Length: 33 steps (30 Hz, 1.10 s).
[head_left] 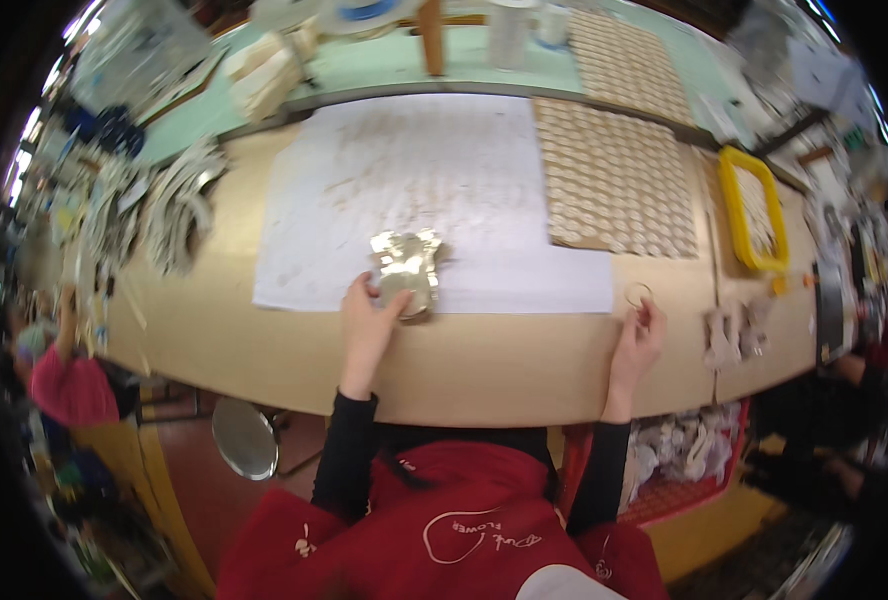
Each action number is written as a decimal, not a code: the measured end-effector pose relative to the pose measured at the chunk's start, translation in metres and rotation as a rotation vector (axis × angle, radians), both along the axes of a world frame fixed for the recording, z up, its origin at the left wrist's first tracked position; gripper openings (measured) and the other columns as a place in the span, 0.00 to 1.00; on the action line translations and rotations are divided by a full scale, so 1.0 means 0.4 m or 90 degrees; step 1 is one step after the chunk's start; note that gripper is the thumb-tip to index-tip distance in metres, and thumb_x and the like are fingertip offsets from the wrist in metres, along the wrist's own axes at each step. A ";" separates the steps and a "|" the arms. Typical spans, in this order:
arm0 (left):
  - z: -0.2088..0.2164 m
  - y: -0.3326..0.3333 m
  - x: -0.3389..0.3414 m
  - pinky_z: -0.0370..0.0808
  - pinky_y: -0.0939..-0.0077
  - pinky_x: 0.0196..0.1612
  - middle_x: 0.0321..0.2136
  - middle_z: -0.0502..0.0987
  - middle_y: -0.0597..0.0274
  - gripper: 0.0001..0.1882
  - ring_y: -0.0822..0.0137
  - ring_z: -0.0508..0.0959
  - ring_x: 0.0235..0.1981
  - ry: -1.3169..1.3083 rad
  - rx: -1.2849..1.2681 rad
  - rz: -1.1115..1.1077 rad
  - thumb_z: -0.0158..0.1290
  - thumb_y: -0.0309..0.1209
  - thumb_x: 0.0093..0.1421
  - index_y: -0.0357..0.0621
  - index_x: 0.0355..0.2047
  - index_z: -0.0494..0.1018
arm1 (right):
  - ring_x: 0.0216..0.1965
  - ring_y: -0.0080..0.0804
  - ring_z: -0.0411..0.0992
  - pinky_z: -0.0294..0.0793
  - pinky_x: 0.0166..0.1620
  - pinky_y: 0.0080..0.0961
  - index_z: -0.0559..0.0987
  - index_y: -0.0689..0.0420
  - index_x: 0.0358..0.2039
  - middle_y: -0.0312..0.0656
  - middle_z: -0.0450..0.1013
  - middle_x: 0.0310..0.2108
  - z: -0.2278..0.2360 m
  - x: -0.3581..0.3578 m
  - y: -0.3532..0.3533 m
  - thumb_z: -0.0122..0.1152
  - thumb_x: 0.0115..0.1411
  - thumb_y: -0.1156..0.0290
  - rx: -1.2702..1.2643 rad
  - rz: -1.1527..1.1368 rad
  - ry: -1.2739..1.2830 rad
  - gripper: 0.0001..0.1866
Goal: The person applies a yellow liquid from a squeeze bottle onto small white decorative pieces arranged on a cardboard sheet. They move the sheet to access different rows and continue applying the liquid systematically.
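Note:
My left hand grips a shiny gold piece with a lobed outline, its thumb lying over the lower left part. The piece is at the lower middle of a smudged white paper sheet; whether it rests on the paper or is held just above, I cannot tell. Off to the right, beyond the paper's corner, my right hand pinches a small thin gold-coloured ring between thumb and fingers, over the bare tan tabletop.
Panels of round pale pieces lie at the far right. Beside them stands a yellow tray. Small greyish pieces are near the right edge, grey bundles at left. A red basket sits below; a person in pink is far left.

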<state>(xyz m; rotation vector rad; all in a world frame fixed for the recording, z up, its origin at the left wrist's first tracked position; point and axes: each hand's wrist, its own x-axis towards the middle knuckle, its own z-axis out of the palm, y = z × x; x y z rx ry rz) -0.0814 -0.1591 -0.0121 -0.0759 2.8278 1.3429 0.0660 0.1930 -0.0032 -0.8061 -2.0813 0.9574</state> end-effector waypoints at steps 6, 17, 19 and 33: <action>0.020 -0.010 -0.033 0.70 0.68 0.42 0.35 0.74 0.53 0.32 0.61 0.73 0.37 -0.183 0.072 -0.063 0.65 0.41 0.48 0.29 0.48 0.71 | 0.46 0.44 0.67 0.64 0.51 0.40 0.79 0.55 0.40 0.43 0.71 0.41 0.020 0.004 0.110 0.66 0.52 0.68 0.210 0.061 -0.186 0.14; 0.067 0.078 -0.019 0.67 0.69 0.50 0.41 0.72 0.52 0.22 0.62 0.71 0.44 -0.110 0.099 -0.095 0.59 0.31 0.53 0.35 0.45 0.64 | 0.39 0.39 0.69 0.65 0.45 0.37 0.78 0.56 0.29 0.37 0.72 0.37 -0.014 0.017 0.124 0.66 0.53 0.71 0.192 0.054 -0.029 0.06; 0.072 0.080 -0.025 0.67 0.70 0.50 0.41 0.72 0.52 0.23 0.61 0.71 0.44 -0.115 0.077 -0.104 0.58 0.31 0.53 0.35 0.46 0.64 | 0.36 0.39 0.70 0.66 0.43 0.36 0.78 0.57 0.30 0.38 0.73 0.33 -0.011 0.023 0.124 0.65 0.54 0.71 0.125 0.056 0.016 0.06; 0.140 0.096 0.018 0.67 0.57 0.59 0.63 0.53 0.42 0.25 0.49 0.69 0.56 -0.110 0.289 -0.610 0.45 0.27 0.66 0.43 0.63 0.56 | 0.14 0.16 0.63 0.63 0.18 0.14 0.71 0.56 0.56 0.36 0.74 0.31 0.031 0.057 0.123 0.50 0.67 0.73 -0.521 0.125 0.197 0.17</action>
